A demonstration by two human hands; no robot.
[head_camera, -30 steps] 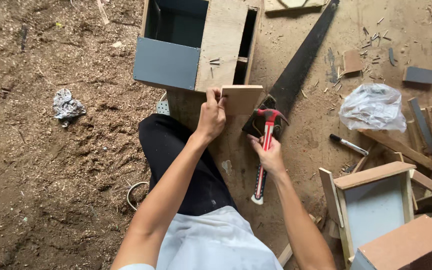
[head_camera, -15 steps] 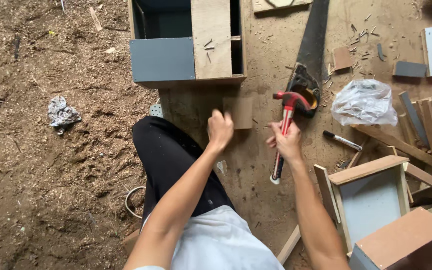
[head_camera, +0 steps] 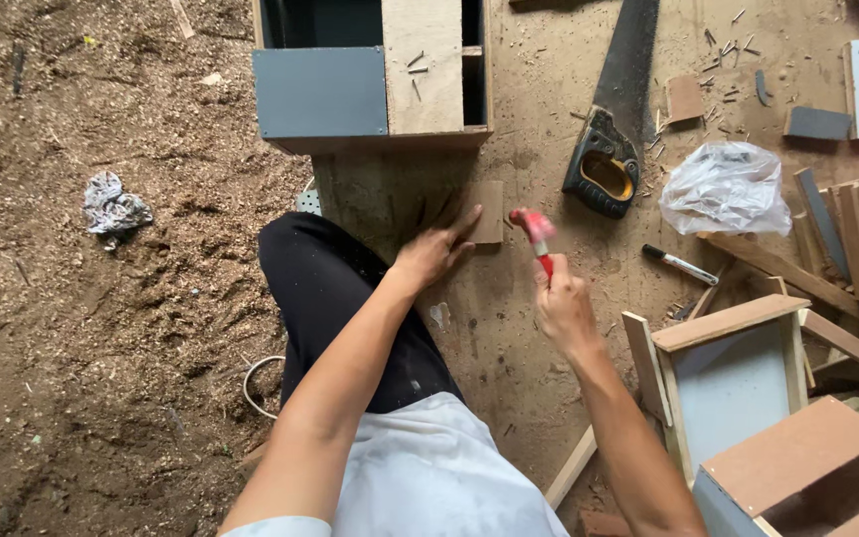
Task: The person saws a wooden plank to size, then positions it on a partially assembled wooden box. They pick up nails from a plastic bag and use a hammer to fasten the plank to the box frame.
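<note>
**Hammer coming up over a small wood block**

Looks like the nailing step is in hand — the left hand is lying flat and open on the board, fingers spread, fingertips touching the small wood block sitting at about 1 o'clock from it. The right hand is wrapped tight around the handle of the red hammer, with the blurry head tipped toward 11 o'clock, just right of the block. I can't make out a nail, too small or hidden.

My guess: the next move needs the block kept from sliding and those left fingers kept out of the hammer's path.

Both forearms are reaching away from the body, left one angling toward 1 o'clock, right one toward 11, wrist cocked. The grey-fronted box is sitting at 12 o'clock of the block, the handsaw at 2 o'clock — both apart from it.
</note>
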